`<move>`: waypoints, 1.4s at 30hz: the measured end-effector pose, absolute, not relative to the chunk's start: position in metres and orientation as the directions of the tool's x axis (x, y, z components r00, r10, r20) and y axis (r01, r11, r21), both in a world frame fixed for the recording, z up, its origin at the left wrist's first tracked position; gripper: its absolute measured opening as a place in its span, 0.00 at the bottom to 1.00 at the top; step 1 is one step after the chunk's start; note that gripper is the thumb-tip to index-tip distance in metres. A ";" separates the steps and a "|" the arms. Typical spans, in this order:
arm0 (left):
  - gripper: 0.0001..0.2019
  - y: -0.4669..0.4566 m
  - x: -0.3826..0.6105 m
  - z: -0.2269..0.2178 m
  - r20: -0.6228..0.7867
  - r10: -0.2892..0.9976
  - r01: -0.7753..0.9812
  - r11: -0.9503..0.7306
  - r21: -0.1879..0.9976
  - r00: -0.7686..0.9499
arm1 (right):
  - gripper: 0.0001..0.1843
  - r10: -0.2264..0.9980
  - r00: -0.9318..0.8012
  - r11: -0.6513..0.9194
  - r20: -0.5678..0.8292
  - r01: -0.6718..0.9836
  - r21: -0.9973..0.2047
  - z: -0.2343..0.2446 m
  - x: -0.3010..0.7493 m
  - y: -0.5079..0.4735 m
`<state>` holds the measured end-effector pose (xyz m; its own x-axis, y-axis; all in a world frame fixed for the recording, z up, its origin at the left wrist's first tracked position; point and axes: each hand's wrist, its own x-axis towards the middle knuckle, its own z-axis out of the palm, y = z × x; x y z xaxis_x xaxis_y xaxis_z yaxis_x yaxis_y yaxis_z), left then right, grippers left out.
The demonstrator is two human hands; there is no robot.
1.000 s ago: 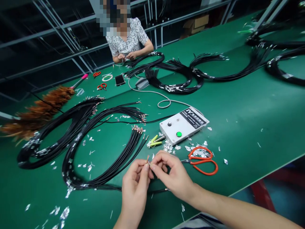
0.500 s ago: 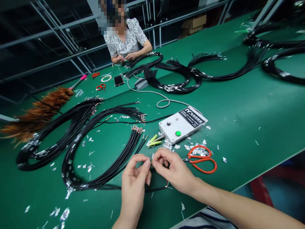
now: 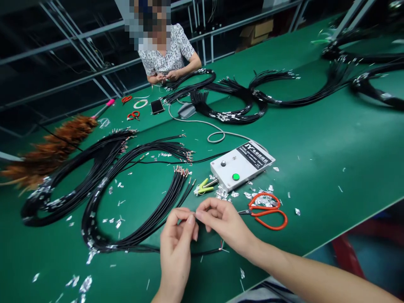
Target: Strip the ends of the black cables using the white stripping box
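Observation:
My left hand [image 3: 176, 242] is closed in a pinch, thumb against forefinger. My right hand [image 3: 222, 223] pinches from the other side, its fingertips meeting those of the left. Between them is the thin wire end [image 3: 194, 214] of a cable, mostly hidden by the fingers. Behind the left hand curves a bundle of black cables [image 3: 151, 221] with stripped ends. Under the hands lies a single black cable end [image 3: 210, 251] with fine coloured wires. Orange-handled scissors [image 3: 269, 219] rest just right of my right hand.
Beyond my hands stands a grey box [image 3: 232, 166] with a green button and a yellow-green clip [image 3: 204, 187]. Foil scraps [image 3: 86, 283] litter the green table [image 3: 315, 168]. More cable coils [image 3: 243, 115] lie farther back. Across the table, a person [image 3: 170, 52] handles cables. A feather duster [image 3: 63, 143] lies left.
My right hand has shifted slightly left, and the fingertips are closer together. A silvery bit seen between them before is now hidden.

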<state>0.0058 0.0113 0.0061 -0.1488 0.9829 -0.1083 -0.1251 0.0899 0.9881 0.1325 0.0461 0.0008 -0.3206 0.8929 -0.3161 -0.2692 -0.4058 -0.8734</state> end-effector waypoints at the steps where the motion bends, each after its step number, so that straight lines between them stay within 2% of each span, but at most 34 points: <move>1: 0.08 0.011 0.006 0.005 -0.102 0.983 -0.114 0.085 0.990 -0.154 | 0.23 0.888 -0.317 -0.428 -0.332 -0.307 -0.850 0.002 0.129 0.046; 6: 0.08 0.011 0.006 0.001 -0.080 0.977 -0.085 0.064 0.994 -0.198 | 0.21 0.862 -0.341 -0.498 -0.374 -0.440 -0.747 0.005 0.123 0.043; 13: 0.09 0.011 0.007 0.002 -0.088 0.970 -0.144 0.057 0.988 -0.226 | 0.16 0.820 -0.377 -0.571 -0.431 -0.470 -0.673 0.006 0.123 0.041; 18: 0.10 0.012 0.005 0.006 -0.194 0.967 -0.191 0.162 0.968 -0.166 | 0.15 0.843 -0.374 -0.524 -0.386 -0.413 -0.745 0.003 0.125 0.043; 20: 0.14 0.014 0.004 0.008 -0.245 0.964 -0.167 0.227 0.960 -0.099 | 0.16 0.850 -0.372 -0.509 -0.372 -0.402 -0.761 0.002 0.126 0.043; 22: 0.17 0.016 0.004 0.010 -0.247 0.968 -0.137 0.238 0.961 -0.047 | 0.16 0.852 -0.370 -0.505 -0.371 -0.394 -0.768 0.001 0.127 0.044; 24: 0.14 0.018 0.005 0.011 -0.228 0.973 -0.119 0.224 0.967 -0.029 | 0.17 0.851 -0.367 -0.506 -0.375 -0.383 -0.773 0.000 0.128 0.044; 28: 0.10 0.020 0.007 0.012 -0.265 0.963 -0.148 0.256 0.955 -0.045 | 0.18 0.852 -0.360 -0.505 -0.381 -0.366 -0.782 -0.002 0.131 0.044; 34: 0.16 0.020 0.006 0.011 -0.314 0.944 -0.231 0.286 0.930 -0.099 | 0.19 0.866 -0.357 -0.471 -0.351 -0.343 -0.813 -0.003 0.133 0.044; 42: 0.15 0.017 0.000 0.014 -0.291 0.952 -0.267 0.257 0.929 -0.096 | 0.19 0.894 -0.310 -0.419 -0.324 -0.321 -0.849 -0.003 0.135 0.044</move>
<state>-0.0003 0.0172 0.0139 -0.0961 0.9518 -0.2912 -0.2670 0.2572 0.9287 0.1349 0.0439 -0.0032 -0.3105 0.8937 -0.3240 -0.3206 -0.4193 -0.8493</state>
